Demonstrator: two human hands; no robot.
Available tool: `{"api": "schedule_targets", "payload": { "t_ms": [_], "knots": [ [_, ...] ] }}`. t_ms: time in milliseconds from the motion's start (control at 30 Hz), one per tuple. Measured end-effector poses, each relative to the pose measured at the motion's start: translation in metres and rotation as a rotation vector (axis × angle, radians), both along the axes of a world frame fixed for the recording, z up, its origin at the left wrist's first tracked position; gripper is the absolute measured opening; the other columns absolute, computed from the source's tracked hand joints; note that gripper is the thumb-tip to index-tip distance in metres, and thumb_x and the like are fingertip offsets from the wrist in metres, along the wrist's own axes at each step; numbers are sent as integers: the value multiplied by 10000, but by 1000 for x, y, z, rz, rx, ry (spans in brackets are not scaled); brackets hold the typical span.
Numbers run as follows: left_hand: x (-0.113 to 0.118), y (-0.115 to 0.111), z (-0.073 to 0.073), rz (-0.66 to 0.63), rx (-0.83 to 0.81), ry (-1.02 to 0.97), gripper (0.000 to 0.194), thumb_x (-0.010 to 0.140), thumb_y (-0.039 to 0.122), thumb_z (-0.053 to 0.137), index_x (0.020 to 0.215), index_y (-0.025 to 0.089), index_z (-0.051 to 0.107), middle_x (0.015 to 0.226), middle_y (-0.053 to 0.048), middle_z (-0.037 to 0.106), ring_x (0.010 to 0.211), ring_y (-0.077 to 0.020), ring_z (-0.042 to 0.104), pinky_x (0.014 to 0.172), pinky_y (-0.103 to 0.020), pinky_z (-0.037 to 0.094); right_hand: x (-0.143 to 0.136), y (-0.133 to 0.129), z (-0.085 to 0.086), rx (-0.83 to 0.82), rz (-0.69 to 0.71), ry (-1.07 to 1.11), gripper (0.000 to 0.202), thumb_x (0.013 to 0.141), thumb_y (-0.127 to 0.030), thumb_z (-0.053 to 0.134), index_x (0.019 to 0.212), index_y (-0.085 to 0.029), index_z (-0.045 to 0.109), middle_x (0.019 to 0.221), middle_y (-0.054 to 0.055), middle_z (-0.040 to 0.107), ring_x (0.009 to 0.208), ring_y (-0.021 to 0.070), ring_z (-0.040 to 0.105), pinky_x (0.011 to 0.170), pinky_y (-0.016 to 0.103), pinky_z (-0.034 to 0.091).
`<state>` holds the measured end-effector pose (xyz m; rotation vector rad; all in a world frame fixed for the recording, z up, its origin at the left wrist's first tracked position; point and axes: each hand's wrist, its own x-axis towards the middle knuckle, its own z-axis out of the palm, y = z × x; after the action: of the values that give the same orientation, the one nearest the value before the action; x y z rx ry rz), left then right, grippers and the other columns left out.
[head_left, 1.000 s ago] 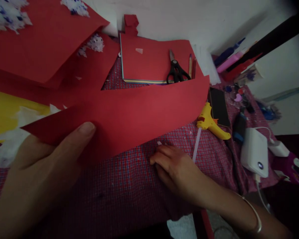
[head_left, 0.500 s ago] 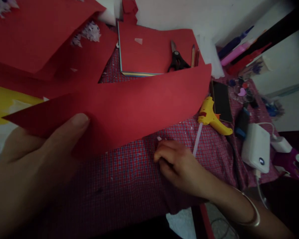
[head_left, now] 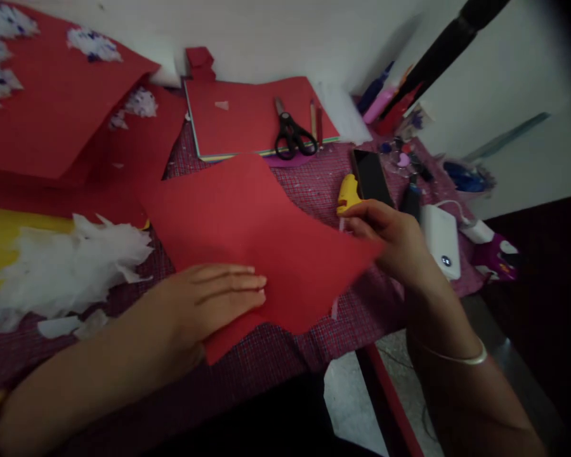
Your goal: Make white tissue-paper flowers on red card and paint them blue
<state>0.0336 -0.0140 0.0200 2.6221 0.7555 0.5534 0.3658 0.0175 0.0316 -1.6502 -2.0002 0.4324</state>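
A large sheet of red paper (head_left: 247, 216) lies on the checked cloth, with its right corner raised. My left hand (head_left: 219, 298) rests flat on the sheet's lower part, fingers stretched out. At the right corner, my right hand (head_left: 397, 241) has its fingers curled, partly hidden behind the paper. A yellow glue gun (head_left: 347, 192) shows just beyond those fingers. Its handle is covered by the hand, so I cannot tell whether the fingers grip the gun, the paper's edge or both. A thin glue stick (head_left: 334, 309) pokes out under the paper.
Black scissors (head_left: 292, 136) and two pencils (head_left: 313, 117) lie on a stack of coloured sheets (head_left: 247, 95). A phone (head_left: 372, 174) and white power bank (head_left: 440, 238) stand at right. Crumpled white paper (head_left: 76, 266) lies left, below red sheets (head_left: 66, 120) bearing white tufts.
The red paper, held up in my left hand before, now lies spread on the cloth. My left hand has flattened onto it. My right hand has moved up to the glue gun and the paper's corner.
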Motion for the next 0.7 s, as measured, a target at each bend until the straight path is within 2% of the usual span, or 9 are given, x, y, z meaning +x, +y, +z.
{"api": "schedule_targets", "payload": {
  "t_ms": [67, 100, 200, 300, 400, 500, 567, 700],
  "knots": [
    [5, -4, -3, -154, 101, 55, 469, 802, 51, 372, 1160, 197, 636, 1199, -2, 679, 1085, -150, 623, 898, -282, 518, 20, 4, -3, 77, -118, -104, 232, 880, -251, 520, 1054, -159, 645, 935, 81, 690, 797, 204, 643, 736, 356, 510],
    [6, -7, -6, -182, 141, 78, 483, 760, 35, 383, 1139, 178, 645, 1192, -22, 683, 1081, -160, 623, 897, -287, 516, 29, 6, -4, 107, -148, -170, 276, 868, -249, 527, 1104, -154, 631, 990, 105, 683, 852, 226, 646, 762, 375, 514],
    [5, -15, -15, -172, 209, 95, 413, 761, 54, 411, 1060, 175, 669, 1179, -46, 687, 1065, -169, 618, 907, -283, 494, 52, 9, -11, 114, -109, -371, 437, 808, -202, 549, 1238, -121, 567, 1186, 169, 625, 1083, 297, 594, 918, 452, 479],
    [1, -19, -19, -150, 299, 84, 325, 851, 85, 398, 983, 188, 676, 1128, -32, 706, 1037, -155, 617, 917, -262, 468, 59, 11, -19, 17, -43, -483, 532, 770, -147, 532, 1296, -71, 524, 1285, 195, 578, 1180, 320, 544, 1005, 466, 432],
    [-2, -23, -20, -107, 332, 57, 306, 901, 85, 385, 897, 203, 667, 1101, -5, 715, 1056, -145, 608, 1030, -279, 397, 56, 13, -27, -34, -60, -555, 541, 773, -145, 518, 1308, -66, 523, 1339, 197, 547, 1195, 336, 531, 1000, 482, 431],
    [-1, -27, -25, -12, 251, -93, 318, 913, 60, 373, 753, 193, 613, 1089, 3, 715, 1082, -143, 598, 1141, -361, 295, 52, 19, -34, 26, -131, -639, 546, 781, -153, 513, 1323, -94, 520, 1420, 195, 484, 1210, 374, 508, 949, 539, 441],
    [2, -30, -30, 21, 217, -218, 305, 900, 41, 381, 735, 189, 590, 1031, 16, 723, 1039, -120, 608, 1138, -350, 312, 50, 25, -37, 66, -117, -677, 549, 787, -124, 488, 1335, -106, 509, 1385, 185, 529, 1213, 363, 510, 943, 543, 434],
    [10, -34, -38, 10, 232, -277, 249, 880, 28, 440, 798, 196, 605, 833, 67, 715, 839, -68, 621, 1031, -218, 406, 48, 37, -43, 141, -47, -729, 525, 783, -101, 480, 1305, -105, 533, 1226, 181, 640, 1160, 328, 558, 999, 528, 388]
  ]
}}
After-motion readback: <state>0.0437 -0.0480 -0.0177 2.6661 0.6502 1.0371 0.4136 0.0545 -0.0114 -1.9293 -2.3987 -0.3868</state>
